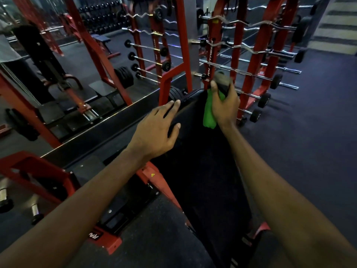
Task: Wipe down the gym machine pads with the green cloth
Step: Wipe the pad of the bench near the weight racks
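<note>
Cloth comes first: the green cloth (pixel 209 113) looks thin, light and limp, hanging in a loose fold below the right hand (pixel 225 105). It should bunch easily, and is probably best gathered into the palm so that a flat face is left to press on the upholstery. The right hand is curled round it near the far end of the long black pad (pixel 202 171). The same grip also holds a dark object (pixel 223 82) with a grey top, too blurred to name, possibly a spray bottle. That double load may make the cloth awkward to spread. The pad itself looks firm, smooth and fixed to the red frame (pixel 169 81), so it should need no holding, only pressure. The left hand (pixel 154 130) lies with fingers straight and slightly spread, touching the pad's left edge near its far end, and both forearms are stretched forward.
</note>
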`<control>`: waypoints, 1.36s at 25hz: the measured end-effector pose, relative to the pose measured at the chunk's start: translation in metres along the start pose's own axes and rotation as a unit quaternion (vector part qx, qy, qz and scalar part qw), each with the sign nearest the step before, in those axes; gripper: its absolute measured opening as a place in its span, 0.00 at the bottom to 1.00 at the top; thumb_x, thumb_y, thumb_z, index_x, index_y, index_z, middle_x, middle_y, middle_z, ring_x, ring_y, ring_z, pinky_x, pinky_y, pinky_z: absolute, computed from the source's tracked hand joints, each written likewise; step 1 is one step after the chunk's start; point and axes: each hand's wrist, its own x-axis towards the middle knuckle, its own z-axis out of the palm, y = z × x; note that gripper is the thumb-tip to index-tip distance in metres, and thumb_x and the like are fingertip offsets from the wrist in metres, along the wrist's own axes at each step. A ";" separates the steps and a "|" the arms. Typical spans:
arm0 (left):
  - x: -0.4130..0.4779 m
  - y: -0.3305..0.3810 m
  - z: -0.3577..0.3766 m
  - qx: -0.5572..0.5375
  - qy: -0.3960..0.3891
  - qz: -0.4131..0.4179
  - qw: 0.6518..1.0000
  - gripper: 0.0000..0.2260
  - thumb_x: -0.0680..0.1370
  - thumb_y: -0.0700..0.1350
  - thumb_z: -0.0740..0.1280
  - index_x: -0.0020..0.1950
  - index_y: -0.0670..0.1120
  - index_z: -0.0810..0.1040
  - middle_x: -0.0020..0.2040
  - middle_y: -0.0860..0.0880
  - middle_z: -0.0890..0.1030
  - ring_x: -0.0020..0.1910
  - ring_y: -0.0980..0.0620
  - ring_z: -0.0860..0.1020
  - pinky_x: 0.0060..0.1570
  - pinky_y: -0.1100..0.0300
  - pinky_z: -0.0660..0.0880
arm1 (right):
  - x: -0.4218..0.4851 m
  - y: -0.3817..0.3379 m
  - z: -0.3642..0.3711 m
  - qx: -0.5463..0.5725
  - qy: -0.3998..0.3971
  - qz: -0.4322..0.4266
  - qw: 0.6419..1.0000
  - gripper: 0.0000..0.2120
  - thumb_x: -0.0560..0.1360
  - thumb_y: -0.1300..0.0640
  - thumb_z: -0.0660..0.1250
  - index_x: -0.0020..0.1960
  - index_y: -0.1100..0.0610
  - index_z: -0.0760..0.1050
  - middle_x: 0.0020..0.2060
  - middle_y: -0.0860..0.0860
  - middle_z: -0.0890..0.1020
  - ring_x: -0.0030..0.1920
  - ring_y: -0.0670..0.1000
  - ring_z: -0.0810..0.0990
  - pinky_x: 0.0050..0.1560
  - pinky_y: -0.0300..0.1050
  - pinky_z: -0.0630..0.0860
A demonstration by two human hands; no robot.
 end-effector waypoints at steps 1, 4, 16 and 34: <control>0.000 -0.001 -0.002 -0.004 -0.011 0.003 1.000 0.27 0.84 0.54 0.58 0.81 0.47 0.59 0.78 0.46 0.66 0.74 0.47 0.66 0.69 0.54 0.66 | 0.009 -0.010 0.003 0.010 -0.012 -0.009 1.000 0.18 0.79 0.44 0.68 0.63 0.53 0.77 0.53 0.42 0.83 0.55 0.39 0.81 0.55 0.37 0.78; 0.001 -0.007 -0.012 -0.028 -0.039 0.000 0.999 0.27 0.85 0.57 0.51 0.82 0.47 0.58 0.78 0.46 0.66 0.75 0.48 0.65 0.73 0.51 0.65 | 0.027 -0.037 0.011 0.031 -0.015 -0.038 0.999 0.20 0.79 0.44 0.68 0.64 0.56 0.77 0.53 0.44 0.83 0.53 0.38 0.81 0.52 0.36 0.78; 0.017 -0.092 -0.061 -0.169 0.038 -0.244 0.954 0.30 0.85 0.60 0.48 0.45 0.43 0.82 0.37 0.47 0.79 0.39 0.47 0.79 0.47 0.48 0.76 | 0.036 -0.114 0.058 -0.023 -0.138 -0.118 0.983 0.18 0.79 0.44 0.68 0.62 0.54 0.78 0.51 0.44 0.82 0.49 0.40 0.79 0.45 0.24 0.72; -0.093 -0.237 -0.158 -0.046 0.092 -0.318 0.942 0.14 0.83 0.48 0.61 0.52 0.42 0.83 0.41 0.42 0.81 0.47 0.39 0.81 0.45 0.53 0.72 | -0.054 -0.183 0.211 -0.068 -0.327 -0.124 0.934 0.27 0.76 0.33 0.62 0.65 0.50 0.78 0.57 0.48 0.83 0.57 0.46 0.80 0.57 0.42 0.75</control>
